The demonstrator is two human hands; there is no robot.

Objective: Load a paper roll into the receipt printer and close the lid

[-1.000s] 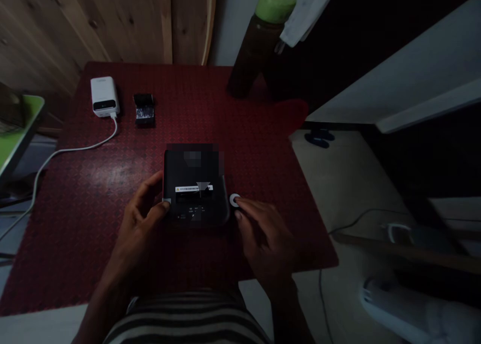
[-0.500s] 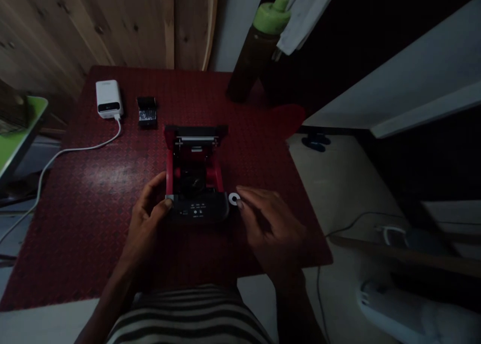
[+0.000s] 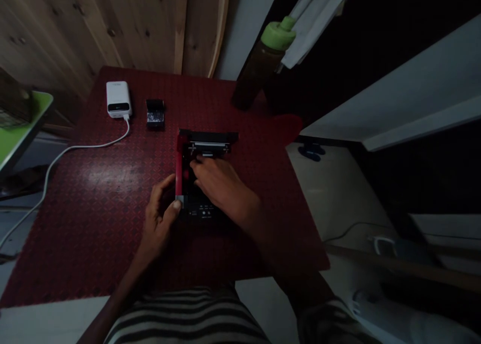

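Observation:
A small red and black portable printer sits on the table with its lid raised, its front panel towards me. My left hand grips its left side, thumb on the front corner and fingers along the outer wall. Reaching across from the right, my right hand is over the inner bay. Its fingers are bent together and their tips dip into the dark interior near the left wall. Whatever they hold is hidden; the white ring seen earlier does not show.
On the red patterned table lie a white power bank with a white cable and a black ribbon-like roll. A brown bottle with a green cap stands at the back right. A green-topped surface is at the left.
My right hand has moved left from beside the printer, where it held a small white ring, into the bay. My left hand keeps its hold. The view has shifted slightly.

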